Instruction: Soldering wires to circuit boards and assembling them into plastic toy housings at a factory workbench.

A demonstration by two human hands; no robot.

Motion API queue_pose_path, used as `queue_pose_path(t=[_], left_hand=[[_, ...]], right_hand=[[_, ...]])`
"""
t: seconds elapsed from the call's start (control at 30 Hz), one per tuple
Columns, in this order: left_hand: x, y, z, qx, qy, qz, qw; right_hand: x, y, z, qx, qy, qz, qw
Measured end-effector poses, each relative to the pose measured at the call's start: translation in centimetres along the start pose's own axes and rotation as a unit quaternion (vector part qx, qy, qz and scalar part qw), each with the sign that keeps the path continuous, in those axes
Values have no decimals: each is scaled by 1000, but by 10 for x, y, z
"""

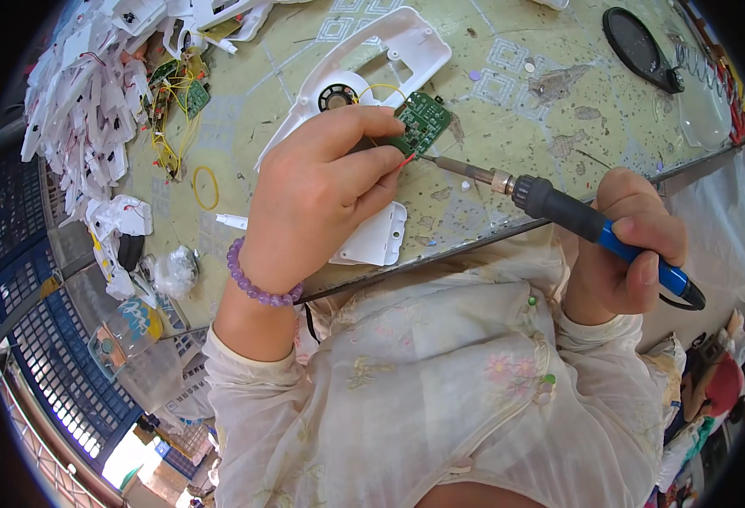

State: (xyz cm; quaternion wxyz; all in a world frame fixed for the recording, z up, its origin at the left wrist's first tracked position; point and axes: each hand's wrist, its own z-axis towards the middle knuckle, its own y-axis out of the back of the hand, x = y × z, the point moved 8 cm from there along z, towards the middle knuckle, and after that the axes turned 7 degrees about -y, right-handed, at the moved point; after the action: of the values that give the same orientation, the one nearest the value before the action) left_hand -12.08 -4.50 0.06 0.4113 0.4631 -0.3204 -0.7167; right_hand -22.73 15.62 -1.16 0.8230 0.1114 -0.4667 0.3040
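My left hand [326, 190] pinches a small green circuit board [423, 118] by its near edge, with a thin red wire running from the board under my fingers. A purple bead bracelet sits on that wrist. The board hovers over a long white plastic shell [389, 51] that has a round speaker [337, 97] set in it. My right hand [635, 245] grips the blue and black handle of a soldering iron [559, 207]. Its metal tip reaches left and touches the board's lower edge.
A heap of white plastic shells [93, 93] lies at the left, with green boards and yellow wires [177, 93] beside it. A yellow rubber band [205, 186] lies on the worn table [516, 102]. A black round lens piece [639, 46] rests at top right.
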Motion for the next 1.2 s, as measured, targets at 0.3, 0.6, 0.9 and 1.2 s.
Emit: queue_pose_path(t=[0.3, 0.6, 0.9, 1.2], left_hand=[[-8, 12, 20, 57, -67, 12, 996], [-12, 2, 28, 146, -62, -13, 987], [-15, -6, 38, 149, -134, -43, 979], [-12, -6, 38, 184, -135, -37, 973]], right_hand=[[-1, 27, 0, -48, -6, 38, 998], [7, 34, -12, -87, -26, 43, 995], [7, 33, -21, -47, -37, 41, 997], [7, 20, -27, -54, -9, 2, 998]])
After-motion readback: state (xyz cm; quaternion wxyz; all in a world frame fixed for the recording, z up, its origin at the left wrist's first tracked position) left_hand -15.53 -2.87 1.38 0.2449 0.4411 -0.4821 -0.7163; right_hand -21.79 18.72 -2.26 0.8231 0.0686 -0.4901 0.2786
